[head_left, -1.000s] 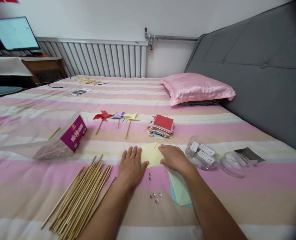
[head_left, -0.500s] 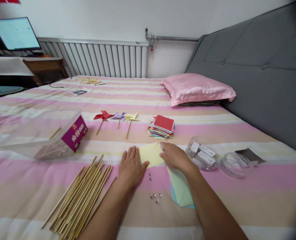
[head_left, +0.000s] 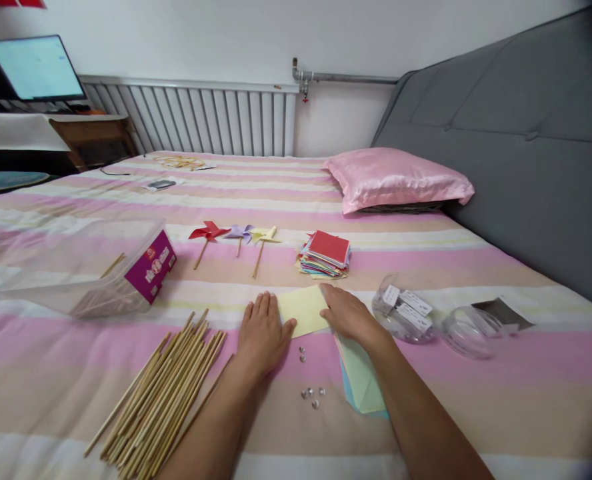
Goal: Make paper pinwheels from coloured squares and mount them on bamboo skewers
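A pale yellow sheet of paper (head_left: 302,309) lies flat on the bed between my hands. My left hand (head_left: 262,330) rests palm down on its left edge, fingers stretched out and thumb at the lower corner. Over the right edge lies my right hand (head_left: 345,311), also flat, with the thumb on the paper. Several small shiny metal pieces (head_left: 310,392) sit just below the sheet. Partly under my right forearm is a pile of light green and blue paper (head_left: 365,377). Beyond the sheet stands a stack of coloured paper squares (head_left: 329,248) with red on top.
Thin wooden sticks (head_left: 163,400) lie at left, below a clear plastic box (head_left: 91,267). Three paper pinwheels, including a red one (head_left: 209,231), lie further back. To the right are a clear round container (head_left: 403,310) with white-labelled packets and a clear lid (head_left: 469,332). Behind is a pink pillow (head_left: 399,177).
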Demonstrator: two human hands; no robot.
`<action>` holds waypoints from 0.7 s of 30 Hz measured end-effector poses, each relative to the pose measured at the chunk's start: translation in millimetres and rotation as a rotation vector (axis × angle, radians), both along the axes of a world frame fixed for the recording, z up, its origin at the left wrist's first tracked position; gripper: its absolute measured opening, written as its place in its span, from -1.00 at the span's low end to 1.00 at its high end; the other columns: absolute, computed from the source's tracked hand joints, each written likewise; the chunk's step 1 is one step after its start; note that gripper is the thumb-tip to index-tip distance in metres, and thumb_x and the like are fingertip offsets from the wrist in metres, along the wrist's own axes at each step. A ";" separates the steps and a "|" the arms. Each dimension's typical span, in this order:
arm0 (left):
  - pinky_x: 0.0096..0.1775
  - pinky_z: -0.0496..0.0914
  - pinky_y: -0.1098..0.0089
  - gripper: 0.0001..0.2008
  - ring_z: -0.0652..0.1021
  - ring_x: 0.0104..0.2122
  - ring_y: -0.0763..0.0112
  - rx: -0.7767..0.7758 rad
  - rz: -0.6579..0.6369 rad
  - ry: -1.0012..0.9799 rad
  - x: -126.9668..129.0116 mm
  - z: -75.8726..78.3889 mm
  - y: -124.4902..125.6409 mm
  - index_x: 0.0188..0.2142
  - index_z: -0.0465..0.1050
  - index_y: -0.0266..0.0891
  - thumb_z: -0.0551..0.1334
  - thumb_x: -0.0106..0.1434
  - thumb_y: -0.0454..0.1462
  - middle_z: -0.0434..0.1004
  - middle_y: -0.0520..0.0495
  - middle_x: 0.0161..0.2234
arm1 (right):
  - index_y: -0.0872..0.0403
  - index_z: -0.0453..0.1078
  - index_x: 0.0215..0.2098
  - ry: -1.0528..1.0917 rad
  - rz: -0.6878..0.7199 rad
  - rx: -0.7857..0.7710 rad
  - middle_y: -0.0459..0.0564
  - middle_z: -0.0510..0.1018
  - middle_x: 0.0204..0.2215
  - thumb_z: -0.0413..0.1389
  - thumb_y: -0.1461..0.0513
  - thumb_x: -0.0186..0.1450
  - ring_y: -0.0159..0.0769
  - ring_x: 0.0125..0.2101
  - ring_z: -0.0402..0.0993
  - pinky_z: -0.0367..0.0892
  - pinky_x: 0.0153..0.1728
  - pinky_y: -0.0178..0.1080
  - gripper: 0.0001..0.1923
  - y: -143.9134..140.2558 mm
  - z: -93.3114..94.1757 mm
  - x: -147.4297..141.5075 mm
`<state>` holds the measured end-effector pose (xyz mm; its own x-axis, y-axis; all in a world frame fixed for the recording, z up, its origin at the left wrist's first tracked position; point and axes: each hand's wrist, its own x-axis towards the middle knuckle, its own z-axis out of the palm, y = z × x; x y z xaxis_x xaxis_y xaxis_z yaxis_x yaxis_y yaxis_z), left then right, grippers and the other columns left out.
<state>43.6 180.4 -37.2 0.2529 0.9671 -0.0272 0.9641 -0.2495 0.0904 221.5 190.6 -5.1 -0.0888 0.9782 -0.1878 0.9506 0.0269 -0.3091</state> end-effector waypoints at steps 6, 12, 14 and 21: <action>0.16 0.00 0.05 -0.45 0.10 0.24 0.04 0.044 -0.009 -0.016 -0.4 -0.2 1.1 0.24 0.08 -0.22 -0.06 0.31 -0.07 0.06 -0.35 0.25 | 0.14 0.22 -0.03 -0.005 -0.004 -0.002 0.17 0.45 -0.09 0.03 0.30 0.20 -0.13 -0.10 0.38 0.14 -0.26 -0.26 -0.65 -1.4 3.0 -1.3; 0.17 -0.06 0.03 -0.43 0.07 0.24 0.00 0.076 0.033 -0.028 -2.6 -4.6 4.0 0.22 0.12 -0.28 -0.07 0.30 -0.05 0.05 -0.37 0.25 | 0.13 0.16 0.08 0.016 -0.005 0.027 0.18 0.45 -0.05 0.03 0.31 0.19 -0.11 -0.08 0.38 0.16 -0.25 -0.26 -0.54 -0.1 -2.5 0.0; 0.17 -0.05 0.03 -0.40 0.07 0.24 -0.01 0.073 0.048 -0.034 -2.9 -5.6 4.5 0.22 0.11 -0.36 -0.08 0.30 -0.05 0.04 -0.40 0.24 | 0.11 0.13 0.13 0.037 -0.014 0.044 0.14 0.47 -0.08 0.02 0.33 0.19 -0.14 -0.10 0.39 0.17 -0.24 -0.26 -0.48 1.4 -4.7 0.8; 0.19 -0.03 0.12 -0.33 0.10 0.23 0.03 0.047 0.167 -0.312 -5.4 1.9 8.8 0.19 0.08 -0.59 -0.06 0.29 -0.05 0.05 -0.50 0.22 | 0.12 0.32 0.01 0.559 -0.147 0.115 -0.02 0.53 -0.32 0.01 0.33 0.15 -0.30 -0.32 0.45 0.27 -0.28 -0.30 -0.57 10.0 -3.7 8.2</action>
